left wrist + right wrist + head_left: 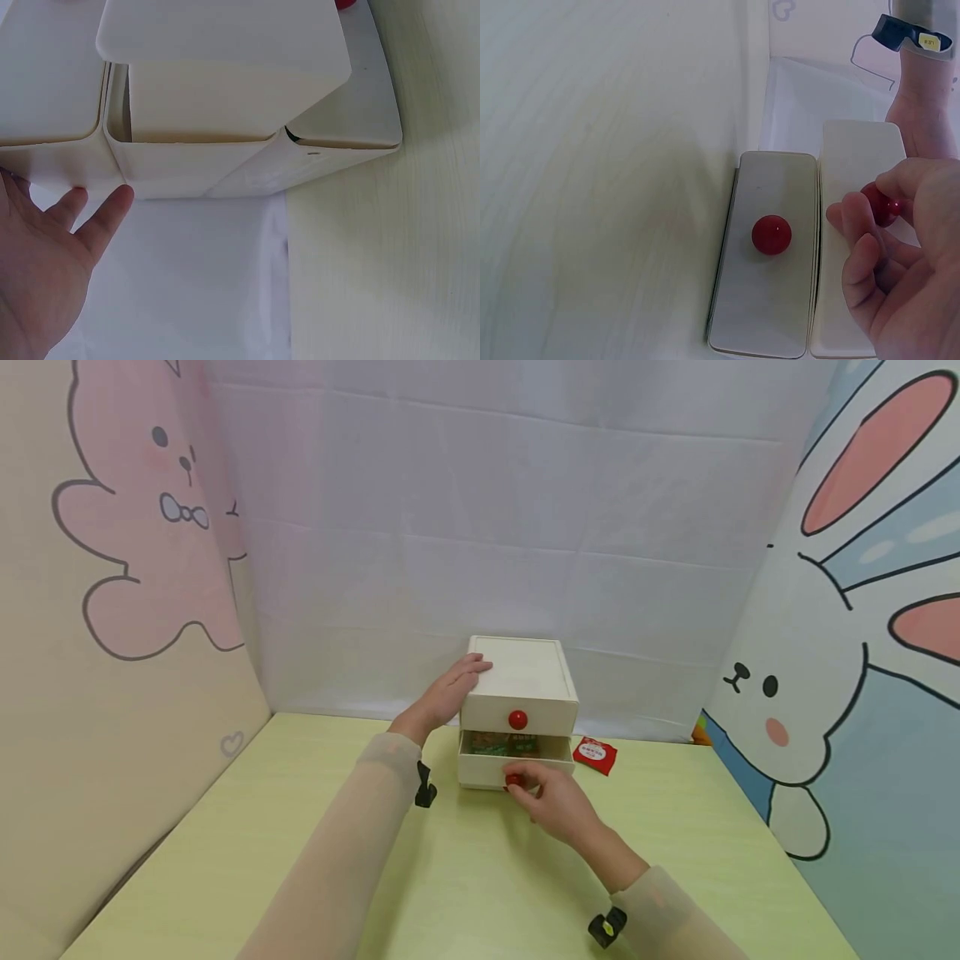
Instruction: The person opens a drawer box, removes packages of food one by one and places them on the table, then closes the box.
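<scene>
Cabinet (525, 664), a white 3-drawer unit, is standing on a pale green tabletop (660, 827) near the back curtain (420, 585), w/ a person's L hand (448, 692) resting at its upper L edge & R hand (558, 806) gripping at the middle drawer (480, 770). L fingers are spreading slightly apart, two tips touching the side wall, prob. b/c a light unit may be needing a brace vs. sliding or tipping. R thumb & fingers are pinching the middle drawer's red knob (513, 780), presumably b/c the smooth front is offering little else to hold; whether they're pulling or pushing, can't tell. The middle drawer is jutting out beyond the top drawer (491, 714), exposing dark green packets (491, 742) inside, lettering too small to read. The bottom drawer (761, 300) is sitting just below, showing its own round knob (771, 235) in the R wrist view. The unit is looking plain & smooth, w/ softly rounded corners, a raised rim around the top & glossy red knobs. A red packet (596, 755) w/ a white label is lying on the tabletop just R of it
</scene>
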The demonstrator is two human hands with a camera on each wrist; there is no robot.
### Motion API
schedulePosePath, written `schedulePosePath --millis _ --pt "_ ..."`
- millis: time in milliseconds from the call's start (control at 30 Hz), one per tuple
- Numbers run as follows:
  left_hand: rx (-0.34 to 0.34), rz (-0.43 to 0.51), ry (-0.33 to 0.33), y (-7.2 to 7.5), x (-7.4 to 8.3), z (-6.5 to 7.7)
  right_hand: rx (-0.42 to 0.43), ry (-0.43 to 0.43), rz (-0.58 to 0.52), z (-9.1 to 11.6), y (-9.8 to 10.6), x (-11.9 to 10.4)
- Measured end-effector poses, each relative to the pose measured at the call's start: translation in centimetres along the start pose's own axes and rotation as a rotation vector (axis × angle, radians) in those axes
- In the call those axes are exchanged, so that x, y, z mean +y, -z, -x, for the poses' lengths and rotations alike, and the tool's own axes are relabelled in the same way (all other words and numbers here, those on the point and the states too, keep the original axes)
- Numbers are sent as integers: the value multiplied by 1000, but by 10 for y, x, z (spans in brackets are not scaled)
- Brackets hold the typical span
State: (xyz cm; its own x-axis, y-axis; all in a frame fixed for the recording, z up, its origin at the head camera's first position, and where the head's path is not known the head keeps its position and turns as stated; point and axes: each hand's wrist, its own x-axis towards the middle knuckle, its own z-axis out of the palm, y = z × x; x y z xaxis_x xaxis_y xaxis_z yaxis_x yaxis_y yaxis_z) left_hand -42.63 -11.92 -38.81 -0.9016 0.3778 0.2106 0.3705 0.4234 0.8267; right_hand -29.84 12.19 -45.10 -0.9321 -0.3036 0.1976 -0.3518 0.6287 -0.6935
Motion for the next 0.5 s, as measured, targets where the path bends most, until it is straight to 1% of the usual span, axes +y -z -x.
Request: schedulePosePath --millis 300,500 --pt "4 0 10 0 -1 -2 -7 21 -11 5 0 -1" --pt "7 -2 15 -1 0 -1 -17 15 -9 10 1 -2"
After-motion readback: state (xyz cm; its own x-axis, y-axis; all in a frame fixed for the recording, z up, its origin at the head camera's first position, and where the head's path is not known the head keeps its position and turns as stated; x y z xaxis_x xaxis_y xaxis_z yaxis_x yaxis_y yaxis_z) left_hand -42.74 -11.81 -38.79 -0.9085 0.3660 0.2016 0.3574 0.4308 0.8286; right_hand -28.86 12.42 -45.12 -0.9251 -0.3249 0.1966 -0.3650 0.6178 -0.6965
